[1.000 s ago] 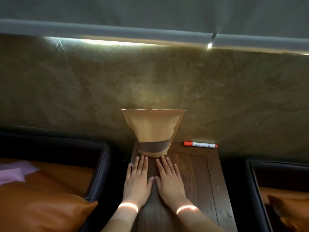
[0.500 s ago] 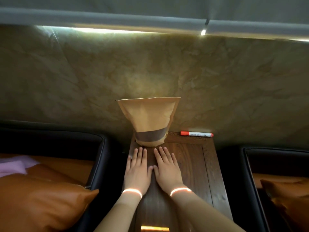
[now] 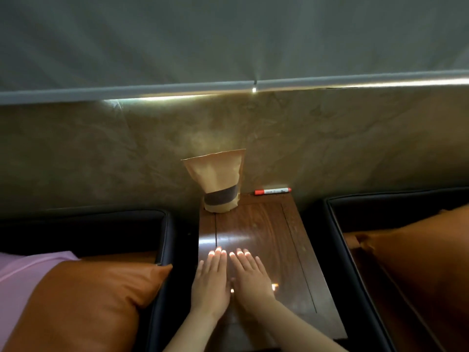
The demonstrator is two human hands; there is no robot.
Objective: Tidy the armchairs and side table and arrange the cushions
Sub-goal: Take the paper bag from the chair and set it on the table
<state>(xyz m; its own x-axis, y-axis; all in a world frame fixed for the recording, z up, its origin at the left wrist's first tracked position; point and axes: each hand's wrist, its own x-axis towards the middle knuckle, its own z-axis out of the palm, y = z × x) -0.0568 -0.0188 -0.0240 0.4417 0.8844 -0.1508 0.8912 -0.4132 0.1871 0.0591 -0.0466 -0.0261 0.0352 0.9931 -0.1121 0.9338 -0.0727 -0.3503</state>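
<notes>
Between the left armchair and the right armchair, the side table is running its long axis straight away from the person toward the wall, and both hands are lying on its near half. On the left seat an orange cushion is slumping with one corner pointing at the table, just across the chair's dark arm from the left hand. A pink cloth is lying beside it, over or behind its far edge; the dim border of the view makes that hard to settle. On the right seat a second orange cushion is lying with a corner turned toward the table, well apart from the right hand. A paper pouch is standing upright at the table's far left corner, ahead of both hands and nearer the left one. Both hands are resting flat, palms down, fingers straight and close together, side by side and holding nothing. A marker is lying at the far edge beside the wall, its long axis running across the table and its red cap pointing left toward the pouch. Judging by this layout, the left cushion is sitting closest, a sideways reach for the left hand, while the pouch and marker are calling for a forward reach, the marker falling more to the right hand's side.
</notes>
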